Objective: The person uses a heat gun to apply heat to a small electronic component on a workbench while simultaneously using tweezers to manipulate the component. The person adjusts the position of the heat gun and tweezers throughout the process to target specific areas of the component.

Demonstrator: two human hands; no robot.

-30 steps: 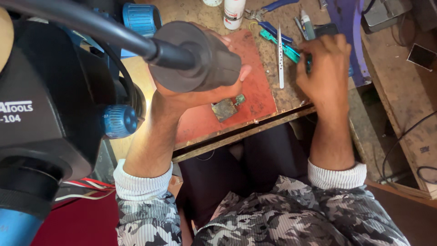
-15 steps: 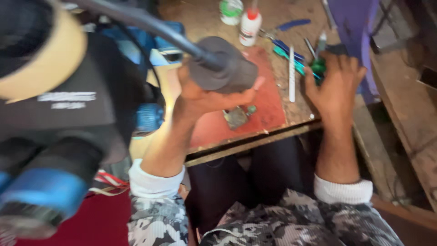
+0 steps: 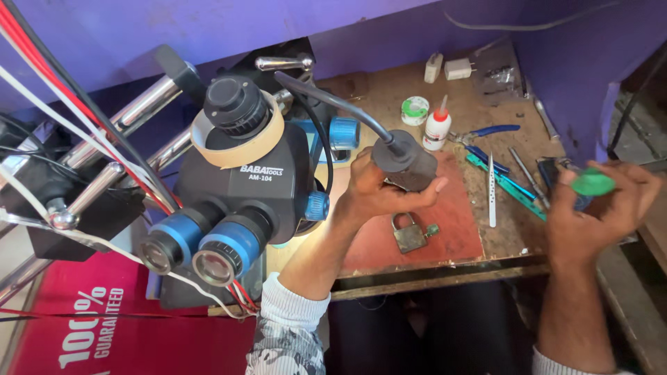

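Head view: both hands raised over the worn wooden table

Left hand reaches forward from a bent arm, fingers wrapped tight around a thick dark grey handle with a black hose, held above the red work mat. Right hand hovers at the table's right edge, fingers pinched on a small green-handled tool. A small brass padlock lies on the mat just below the left hand.

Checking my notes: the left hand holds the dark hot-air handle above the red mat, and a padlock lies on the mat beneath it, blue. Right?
Not blue: the head view shows the padlock is brass-coloured. The left hand, dark handle and red mat are as stated.
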